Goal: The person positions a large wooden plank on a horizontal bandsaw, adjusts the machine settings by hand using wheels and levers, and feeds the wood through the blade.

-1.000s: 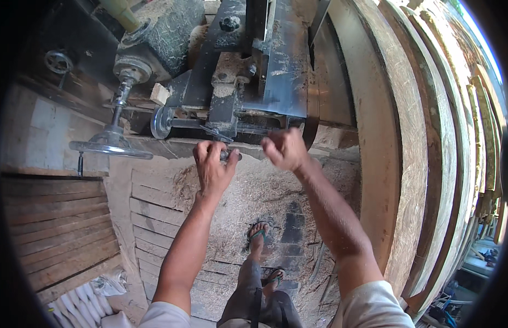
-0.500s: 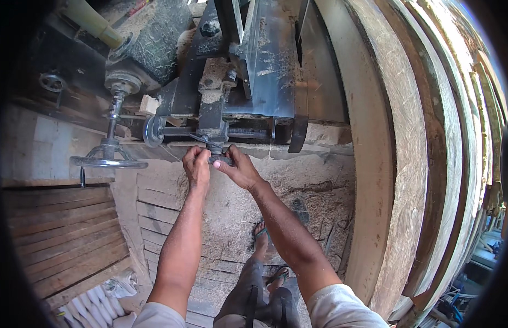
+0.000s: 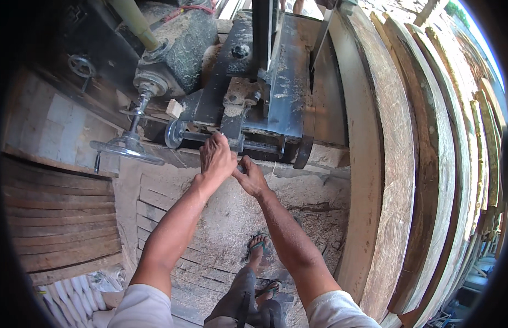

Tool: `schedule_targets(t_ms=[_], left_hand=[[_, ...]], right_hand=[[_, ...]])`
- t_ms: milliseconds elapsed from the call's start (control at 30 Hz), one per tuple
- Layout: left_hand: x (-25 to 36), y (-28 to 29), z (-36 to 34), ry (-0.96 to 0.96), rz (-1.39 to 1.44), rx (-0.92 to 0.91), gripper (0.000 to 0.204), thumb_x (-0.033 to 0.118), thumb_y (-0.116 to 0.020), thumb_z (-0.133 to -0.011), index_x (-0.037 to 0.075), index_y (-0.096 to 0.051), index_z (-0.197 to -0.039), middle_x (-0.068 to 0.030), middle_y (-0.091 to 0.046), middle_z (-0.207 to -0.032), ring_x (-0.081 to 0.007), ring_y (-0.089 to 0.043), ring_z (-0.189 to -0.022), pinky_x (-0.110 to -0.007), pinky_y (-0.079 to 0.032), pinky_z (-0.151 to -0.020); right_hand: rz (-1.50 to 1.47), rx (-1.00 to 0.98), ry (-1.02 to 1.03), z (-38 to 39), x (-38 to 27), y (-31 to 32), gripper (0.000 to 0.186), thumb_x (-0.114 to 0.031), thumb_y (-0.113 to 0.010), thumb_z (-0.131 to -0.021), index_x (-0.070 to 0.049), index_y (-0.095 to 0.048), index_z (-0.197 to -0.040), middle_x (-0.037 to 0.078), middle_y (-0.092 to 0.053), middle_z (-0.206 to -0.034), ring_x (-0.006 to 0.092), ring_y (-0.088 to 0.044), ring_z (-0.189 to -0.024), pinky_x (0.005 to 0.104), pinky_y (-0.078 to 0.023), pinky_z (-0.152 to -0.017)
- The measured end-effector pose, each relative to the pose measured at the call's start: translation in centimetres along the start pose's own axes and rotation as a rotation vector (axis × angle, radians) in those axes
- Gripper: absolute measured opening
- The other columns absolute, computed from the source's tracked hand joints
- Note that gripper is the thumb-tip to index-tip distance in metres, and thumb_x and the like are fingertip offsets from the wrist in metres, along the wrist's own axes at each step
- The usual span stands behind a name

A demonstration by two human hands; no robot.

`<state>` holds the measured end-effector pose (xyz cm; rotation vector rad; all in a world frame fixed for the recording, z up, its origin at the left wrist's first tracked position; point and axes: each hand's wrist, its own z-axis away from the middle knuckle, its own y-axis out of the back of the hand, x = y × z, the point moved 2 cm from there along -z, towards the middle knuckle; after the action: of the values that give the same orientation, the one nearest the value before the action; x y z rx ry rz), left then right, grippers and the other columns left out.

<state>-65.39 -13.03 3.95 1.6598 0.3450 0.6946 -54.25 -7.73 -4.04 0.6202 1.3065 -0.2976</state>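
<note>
Head camera: two hands meet at one horizontal steel rod [image 3: 202, 137] under the dark saw carriage [image 3: 276, 87]. Left hand [image 3: 217, 158] clenches over it; right hand [image 3: 251, 177] presses beside, its grip hidden. One handwheel [image 3: 125, 147] sits left of the rod, several curved slabs [image 3: 396, 164] right, sawdust below.

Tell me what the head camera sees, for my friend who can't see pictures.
Two bare hands, left hand and right hand, meet at a rod on the front of a dusty saw machine. A handwheel sits to the left, curved planks stand to the right, and sawdust covers the floor.
</note>
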Motion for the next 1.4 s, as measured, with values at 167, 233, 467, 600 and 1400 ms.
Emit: schedule_targets(t_ms=[167, 233, 467, 600, 1400], left_hand=[[0.0, 2.3, -2.0, -0.460, -0.335, 0.042, 0.029, 0.014, -0.060, -0.076, 0.001, -0.048, -0.098, -0.0156, -0.059, -0.092, -0.0283, -0.055, -0.086, -0.039, -0.037, -0.079], [-0.6, 1.9, -1.5, -0.483, -0.421, 0.017, 0.026, 0.012, -0.059, -0.077, 0.003, -0.048, -0.098, -0.0142, -0.058, -0.097, -0.0274, -0.053, -0.091, -0.041, -0.036, -0.079], [3.6, -1.9, 19.8, 0.004, 0.459, 0.271, 0.043, 0.023, -0.067, -0.079, 0.003, -0.048, -0.113, -0.0162, -0.056, -0.100, -0.0341, -0.055, -0.095, -0.045, -0.044, -0.080], [14.5, -9.2, 45.7, 0.395, 1.123, -1.013, 0.070, 0.067, -0.051, -0.085, 0.003, -0.057, -0.112, -0.0086, -0.067, -0.094, -0.0240, -0.064, -0.087, -0.036, -0.049, -0.077], [8.9, 7.2, 89.4, 0.347, 1.788, -0.834, 0.093, 0.073, -0.042, -0.081, 0.006, -0.032, -0.144, -0.0165, -0.042, -0.140, -0.0276, -0.040, -0.130, -0.041, -0.030, -0.108]], right_hand=[[0.158, 0.054, -0.095, 3.1, -1.4, 1.1, 0.070, -0.058, -0.066, -0.080, 0.002, -0.052, -0.113, 0.025, -0.063, -0.102, 0.0362, -0.060, -0.096, 0.0415, -0.047, -0.084], [0.188, 0.143, -0.001, 7.9, -3.2, 1.1, 0.080, -0.054, -0.063, -0.084, 0.001, -0.040, -0.138, 0.030, -0.058, -0.119, 0.0391, -0.052, -0.120, 0.0419, -0.042, -0.100], [0.244, 0.764, 0.051, 45.6, -17.9, 21.1, 0.035, -0.031, -0.062, -0.091, 0.001, -0.063, -0.103, 0.010, -0.065, -0.099, 0.0182, -0.060, -0.092, 0.0305, -0.046, -0.085], [-0.185, 0.475, -0.842, 65.7, -0.5, 28.1, 0.058, -0.052, -0.039, -0.098, -0.006, -0.048, -0.133, 0.008, -0.059, -0.121, 0.0193, -0.057, -0.104, 0.0341, -0.043, -0.092], [-1.076, 0.017, -0.271, 74.5, 1.1, -2.5, 0.092, -0.075, -0.036, -0.085, -0.005, -0.030, -0.146, 0.016, -0.043, -0.142, 0.0303, -0.042, -0.129, 0.0439, -0.034, -0.108]])
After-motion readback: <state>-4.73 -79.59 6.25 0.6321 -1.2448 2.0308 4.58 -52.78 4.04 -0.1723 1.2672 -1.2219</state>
